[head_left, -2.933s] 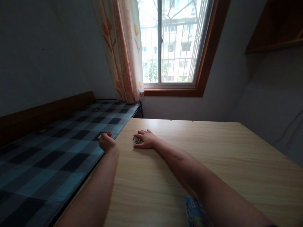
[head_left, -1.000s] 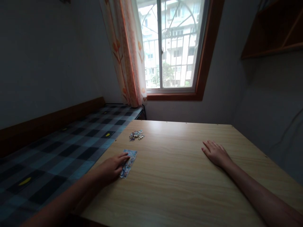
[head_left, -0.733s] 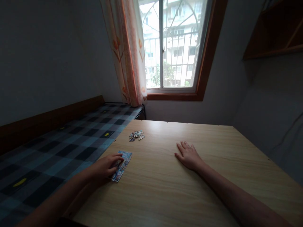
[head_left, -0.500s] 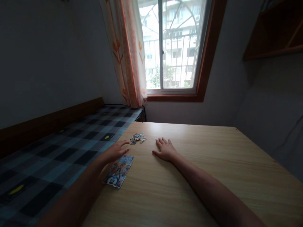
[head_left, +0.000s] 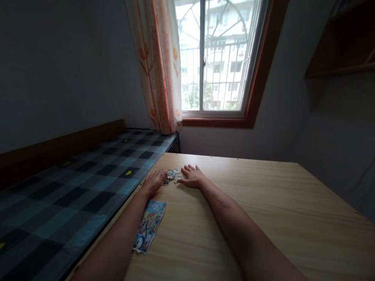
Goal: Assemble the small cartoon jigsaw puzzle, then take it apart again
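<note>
A small heap of jigsaw puzzle pieces lies on the wooden table, toward its far left corner. My left hand is at the heap's left side, palm down, fingers extended and its thumb against the pieces. On the other side, my right hand lies flat with fingers spread, the thumb tip at the heap's right edge. Neither hand grips anything. Just in front of my left hand is a colourful printed packet, partly covered along its left side by my left forearm.
A bed with a checked cover runs along the table's left edge. Behind the table are a window and a flowered curtain. A wooden wall shelf hangs at upper right.
My left hand has moved forward from above the packet to the heap's left side, uncovering more of the packet. My right hand has slid left to the heap's right edge.
</note>
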`<state>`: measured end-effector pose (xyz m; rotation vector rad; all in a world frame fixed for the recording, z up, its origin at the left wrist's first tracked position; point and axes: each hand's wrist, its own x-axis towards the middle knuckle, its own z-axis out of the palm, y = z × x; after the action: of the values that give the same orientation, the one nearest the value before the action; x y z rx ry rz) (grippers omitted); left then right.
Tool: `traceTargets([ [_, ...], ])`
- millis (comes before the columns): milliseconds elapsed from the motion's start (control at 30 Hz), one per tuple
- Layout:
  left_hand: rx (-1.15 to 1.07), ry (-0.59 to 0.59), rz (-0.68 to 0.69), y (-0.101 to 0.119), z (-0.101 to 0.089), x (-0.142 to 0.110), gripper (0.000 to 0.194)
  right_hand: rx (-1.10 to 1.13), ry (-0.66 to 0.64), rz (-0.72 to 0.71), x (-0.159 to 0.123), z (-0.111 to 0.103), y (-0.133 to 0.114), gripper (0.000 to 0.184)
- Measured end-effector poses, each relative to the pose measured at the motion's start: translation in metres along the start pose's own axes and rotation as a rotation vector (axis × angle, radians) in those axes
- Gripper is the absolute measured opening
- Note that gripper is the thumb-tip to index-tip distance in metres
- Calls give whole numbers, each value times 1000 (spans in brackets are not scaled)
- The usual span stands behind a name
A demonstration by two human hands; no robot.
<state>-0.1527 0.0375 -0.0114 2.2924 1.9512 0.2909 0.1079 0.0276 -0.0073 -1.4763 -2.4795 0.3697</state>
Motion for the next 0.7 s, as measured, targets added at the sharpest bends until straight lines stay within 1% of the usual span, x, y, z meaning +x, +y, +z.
traceTargets([
  [100, 64, -18, 7, 4, 2, -2, 67, 13, 29, -20, 12, 1, -2, 75],
  [200, 123, -24, 35, 8, 0, -6, 65, 23, 47, -17, 19, 3, -4, 66],
  [300, 138, -34, 58, 13, -3, -12, 68, 43, 54, -10, 22, 4, -5, 62],
  [467, 146, -26, 99, 21, -8, -19, 81, 66, 65, -8, 25, 3, -5, 56],
  [600, 145, -34, 117, 22, -8, -19, 84, 70, 66, -23, 24, 2, -6, 53],
  [700, 143, -34, 126, 20, -8, -19, 87, 76, 98, -27, 21, 1, -7, 54],
])
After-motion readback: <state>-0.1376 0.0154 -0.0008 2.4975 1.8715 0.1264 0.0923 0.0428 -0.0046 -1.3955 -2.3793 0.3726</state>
